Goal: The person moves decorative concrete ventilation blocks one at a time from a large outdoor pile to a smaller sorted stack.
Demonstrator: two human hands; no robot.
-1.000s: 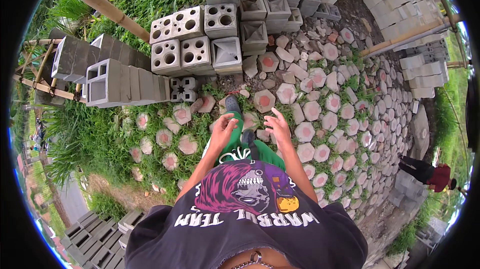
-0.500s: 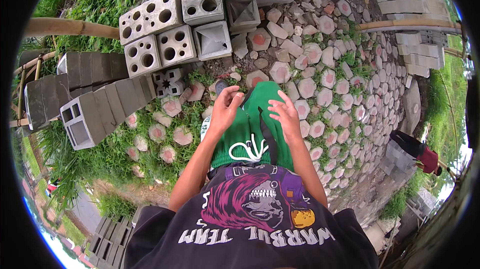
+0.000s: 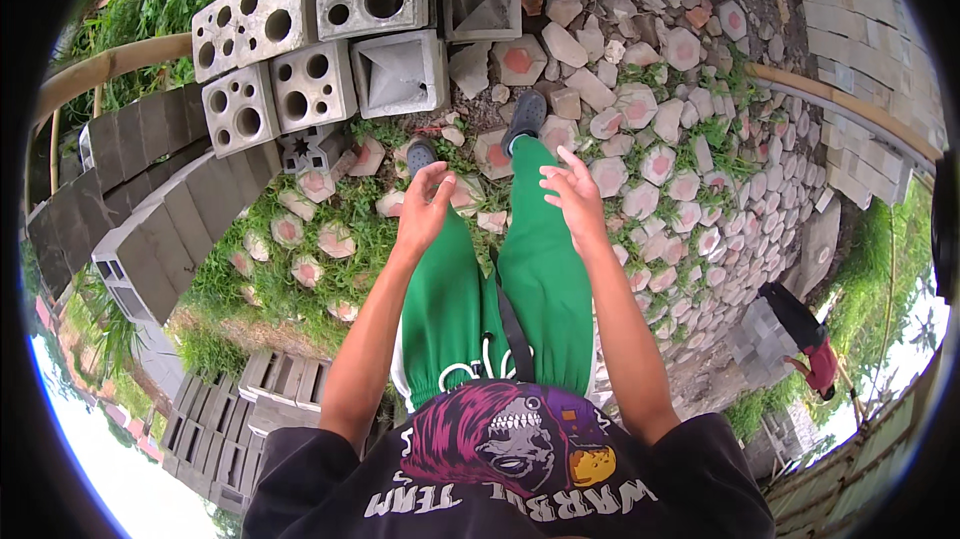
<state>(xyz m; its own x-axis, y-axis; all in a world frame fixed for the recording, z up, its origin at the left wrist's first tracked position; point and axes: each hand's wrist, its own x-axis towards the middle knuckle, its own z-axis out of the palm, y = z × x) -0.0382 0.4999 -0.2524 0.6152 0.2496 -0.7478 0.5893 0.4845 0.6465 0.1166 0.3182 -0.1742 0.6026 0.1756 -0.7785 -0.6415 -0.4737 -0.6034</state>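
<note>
My left hand (image 3: pixel 424 211) is in the air above my left leg, fingers loosely bent and holding nothing. To its right, over the paving beside my right knee, my right hand (image 3: pixel 577 201) is also raised and bare, its fingers apart. Below them are my green trousers (image 3: pixel 548 269) with a dark strap (image 3: pixel 512 324) hanging down the front. My feet wear dark clogs (image 3: pixel 526 117), the right one ahead of the left. Neither hand touches any block. Nearest ahead of my left hand is a pale concrete block with an X-shaped recess (image 3: pixel 402 77).
Stacked concrete blocks with round holes (image 3: pixel 255 23) stand ahead left. A row of grey hollow blocks (image 3: pixel 185 229) lies at the left. Hexagonal pavers (image 3: pixel 657 164) with grass between them cover the ground. Bamboo poles (image 3: pixel 840 104) cross the right side. A person (image 3: pixel 805 339) bends over farther right.
I have stepped forward; my right clog now shows ahead of my left. The block stacks appear nearer and farther left. My hands stay raised and hold nothing.
</note>
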